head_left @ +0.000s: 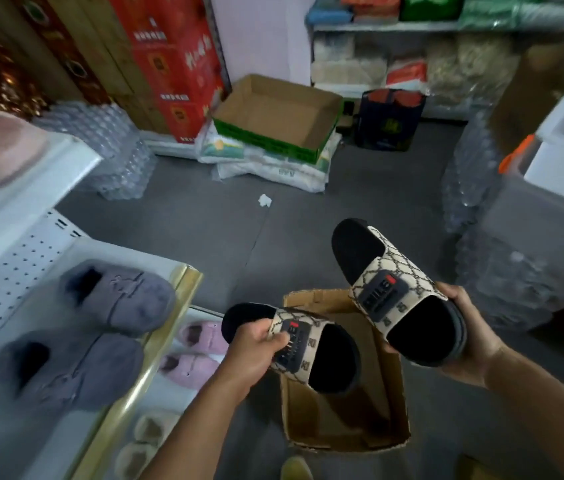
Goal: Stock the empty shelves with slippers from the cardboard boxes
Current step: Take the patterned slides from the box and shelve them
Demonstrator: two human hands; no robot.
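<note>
From the head camera, your left hand (256, 348) grips one patterned slide (308, 344) by its strap, your right hand (464, 327) cups the other slide (398, 289) by its end — both above the open cardboard box (343, 417), grey slippers (100, 327) on the shelf (156, 368) to your left

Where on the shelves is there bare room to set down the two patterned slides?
Bare white shelf shows in front of the near grey slipper, toward the bottom-left corner. The grey pair's tier is otherwise crowded, with the far grey slipper reaching the gold edge strip. The tier below holds pink slippers and beige slippers.
</note>
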